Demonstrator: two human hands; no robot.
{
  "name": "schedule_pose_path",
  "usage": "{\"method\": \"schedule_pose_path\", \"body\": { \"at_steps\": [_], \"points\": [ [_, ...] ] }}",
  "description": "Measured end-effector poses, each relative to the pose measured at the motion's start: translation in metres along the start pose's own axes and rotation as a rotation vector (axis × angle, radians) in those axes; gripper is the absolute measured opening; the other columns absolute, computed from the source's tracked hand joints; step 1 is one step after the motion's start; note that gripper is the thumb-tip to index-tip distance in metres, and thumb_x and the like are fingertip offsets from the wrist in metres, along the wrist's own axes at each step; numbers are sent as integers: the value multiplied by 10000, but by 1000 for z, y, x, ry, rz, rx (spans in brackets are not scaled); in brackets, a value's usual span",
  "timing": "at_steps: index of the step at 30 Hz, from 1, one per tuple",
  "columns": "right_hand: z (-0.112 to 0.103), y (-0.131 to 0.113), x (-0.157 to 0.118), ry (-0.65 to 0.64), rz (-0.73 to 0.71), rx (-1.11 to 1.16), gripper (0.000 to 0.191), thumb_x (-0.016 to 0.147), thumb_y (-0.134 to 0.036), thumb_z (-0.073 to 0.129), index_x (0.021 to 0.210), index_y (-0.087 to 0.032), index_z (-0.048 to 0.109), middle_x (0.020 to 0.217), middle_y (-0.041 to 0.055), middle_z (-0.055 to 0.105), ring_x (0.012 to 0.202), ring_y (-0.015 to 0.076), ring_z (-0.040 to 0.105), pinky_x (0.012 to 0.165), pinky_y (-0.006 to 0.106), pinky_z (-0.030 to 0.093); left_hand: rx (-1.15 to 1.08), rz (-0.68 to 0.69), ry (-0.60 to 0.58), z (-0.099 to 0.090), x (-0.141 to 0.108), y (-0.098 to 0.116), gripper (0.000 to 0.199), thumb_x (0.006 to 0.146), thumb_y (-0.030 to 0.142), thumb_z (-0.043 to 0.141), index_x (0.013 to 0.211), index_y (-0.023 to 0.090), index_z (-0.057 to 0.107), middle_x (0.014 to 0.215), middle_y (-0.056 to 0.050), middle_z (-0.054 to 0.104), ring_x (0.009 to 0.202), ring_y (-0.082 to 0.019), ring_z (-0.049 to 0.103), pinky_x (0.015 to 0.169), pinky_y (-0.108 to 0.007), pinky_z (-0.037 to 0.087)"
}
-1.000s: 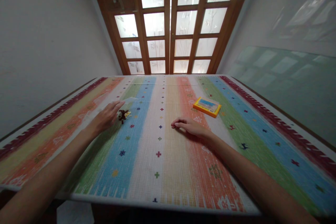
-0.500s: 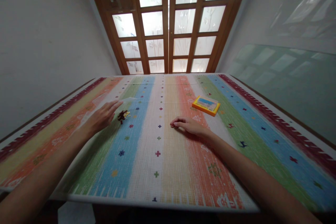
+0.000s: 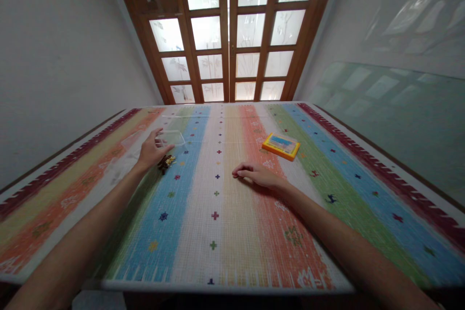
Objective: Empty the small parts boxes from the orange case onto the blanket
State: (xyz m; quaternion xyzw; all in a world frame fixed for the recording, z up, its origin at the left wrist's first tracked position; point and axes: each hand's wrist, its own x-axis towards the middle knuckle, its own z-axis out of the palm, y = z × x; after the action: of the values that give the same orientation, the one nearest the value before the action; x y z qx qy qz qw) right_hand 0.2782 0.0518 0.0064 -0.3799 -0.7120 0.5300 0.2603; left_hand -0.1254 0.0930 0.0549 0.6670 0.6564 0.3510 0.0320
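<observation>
Plastic box (image 3: pixel 173 137), clear and shallow, sits at about ten o'clock from the middle of the table, on the green-and-blue stripes of the striped cloth (image 3: pixel 225 232). Its long side runs roughly nine to three, across the stripes, flat on the cloth as far as you can tell; which end is its front cannot be made out. Your left hand (image 3: pixel 152 151) is on it now, fingers curled over the near left corner, thumb pointing toward three o'clock along the near edge, pinched on the rim. Half a second ago that hand lay flatter and lower, fingers stretched out short of the box; it has slid toward twelve o'clock and closed on the edge.

Just beside your left thumb, at five o'clock from the box, lies a small pile of dark and pale bits (image 3: pixel 165 162), too small to identify. It has stayed put on the cloth.

Your right hand (image 3: pixel 256 175) rests palm down near the centre, on the orange stripe, fingers together and pointing toward nine o'clock, holding nothing. It has not shifted.

At two o'clock from that hand, well apart, lies a yellow case (image 3: pixel 281 146) with a blue top, tilted, unchanged.
</observation>
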Motion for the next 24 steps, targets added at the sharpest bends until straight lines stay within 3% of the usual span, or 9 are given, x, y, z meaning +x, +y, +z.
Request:
{"method": "schedule_pose_path", "body": {
  "at_steps": [5, 8, 11, 14, 17, 20, 24],
  "points": [
    [0, 0, 0, -3, -22, -44, 146, 917, -293, 625, 950, -214, 744, 1064, 77, 756, 1026, 215, 679, 991, 389, 494, 192, -45, -116, 25, 16, 8, 478, 832, 418, 676, 1204, 117, 672, 1084, -140, 763, 956, -290, 745, 893, -394, 581],
    [1, 2, 0, 0, -22, -40, 158, 922, -301, 626, 965, -210, 747, 1075, 81, 752, 1039, 214, 675, 998, 387, 490, 249, -3, -163, 29, 22, 6, 225, 840, 339, 647, 941, 171, 757, 1086, -140, 772, 1094, -326, 713, 1013, -440, 526],
    [1, 4, 0, 4, -24, -46, 157, 925, -295, 622, 964, -209, 747, 1073, 83, 752, 1035, 211, 673, 992, 379, 490, 312, 26, -198, 30, 26, 3, 147, 832, 253, 620, 803, 209, 757, 1053, -129, 782, 1238, -342, 646, 1088, -489, 474],
    [2, 4, 0, 11, -27, -50, 152, 921, -299, 628, 961, -213, 746, 1073, 84, 749, 1035, 212, 670, 985, 373, 491, 362, 56, -205, 32, 25, 5, 185, 850, 223, 594, 871, 197, 776, 1147, -141, 763, 1328, -334, 583, 1148, -506, 418],
    [2, 4, -1, 4, -25, -39, 161, 919, -309, 630, 972, -211, 746, 1074, 83, 749, 1037, 215, 673, 994, 383, 486, 390, 97, -242, 37, 22, 11, 286, 865, 169, 558, 1044, 189, 781, 1289, -128, 720, 1328, -296, 589, 1163, -443, 419],
    [2, 3, -1, 2, -26, -33, 169, 925, -303, 616, 978, -208, 745, 1067, 81, 753, 1029, 217, 678, 993, 392, 488, 423, 116, -319, 43, 19, 17, 387, 867, 94, 518, 1144, 199, 765, 1249, -111, 746, 1203, -278, 678, 1074, -395, 501],
    [3, 2, -1, 15, -37, -75, 161, 927, -271, 607, 969, -208, 748, 1059, 76, 756, 1026, 210, 677, 992, 384, 491, 490, 76, -370, 43, 22, 19, 356, 940, 82, 483, 1168, 161, 744, 1168, -152, 754, 1145, -302, 698, 996, -407, 542]
  ]
}}
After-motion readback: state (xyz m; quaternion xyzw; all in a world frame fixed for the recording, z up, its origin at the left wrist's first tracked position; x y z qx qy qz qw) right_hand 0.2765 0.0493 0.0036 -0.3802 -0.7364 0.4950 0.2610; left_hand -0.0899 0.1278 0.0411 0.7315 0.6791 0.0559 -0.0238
